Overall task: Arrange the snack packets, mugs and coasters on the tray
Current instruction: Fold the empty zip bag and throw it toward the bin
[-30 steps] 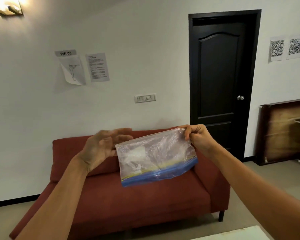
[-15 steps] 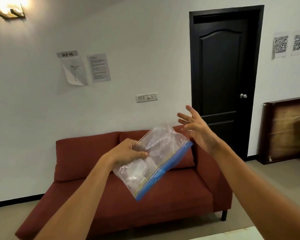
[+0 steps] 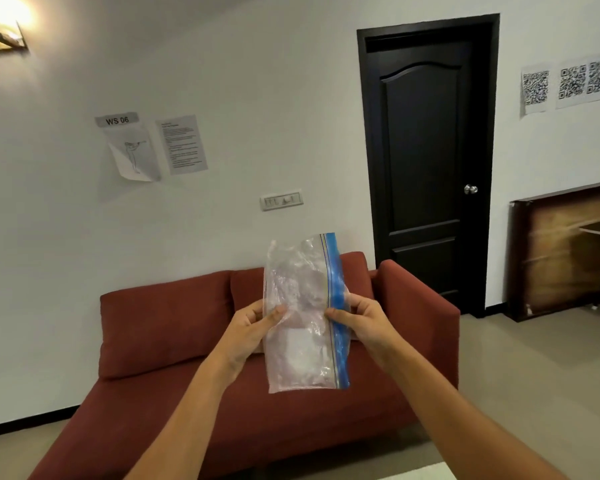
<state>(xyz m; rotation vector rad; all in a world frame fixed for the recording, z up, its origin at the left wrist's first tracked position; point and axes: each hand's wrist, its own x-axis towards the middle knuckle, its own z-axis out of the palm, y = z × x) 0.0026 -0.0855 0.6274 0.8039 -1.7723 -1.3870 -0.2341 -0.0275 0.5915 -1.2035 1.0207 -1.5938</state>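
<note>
Both arms are up in front of the camera, and the clear zip bag point(image 3: 302, 317) is held upright in mid-air between them, well above the red sofa point(image 3: 174, 327) behind it. The left hand point(image 3: 248, 332) is pinched on the bag's left edge, thumb in front and pressing into the crinkled plastic about halfway down, the other fingers hidden behind it. The right hand point(image 3: 364, 325) is clamped on the opposite edge, thumb laid across the blue zip strip point(image 3: 336, 306) that runs top to bottom along the bag's right side. So the bag stands on end, its seal turned to the right instead of the top, stretched lightly between the two grips. The plastic is wrinkled and see-through; something pale shows inside the lower half, but I cannot tell what it is. No tray, mugs or coasters in sight here. Just a sliver of a pale surface point(image 3: 420, 472) peeks in at the bottom edge, below the right forearm, and I cannot tell whether it is a desk. Behind the hands, the sofa sits against a white wall, with a dark door point(image 3: 426, 161) to the right of it, closed. Papers are taped to the wall, one labelled "WS 06" point(image 3: 117, 119), QR code sheets point(image 3: 568, 84) hang at far right, and a wall lamp point(image 3: 0, 36) glows at top left.
</note>
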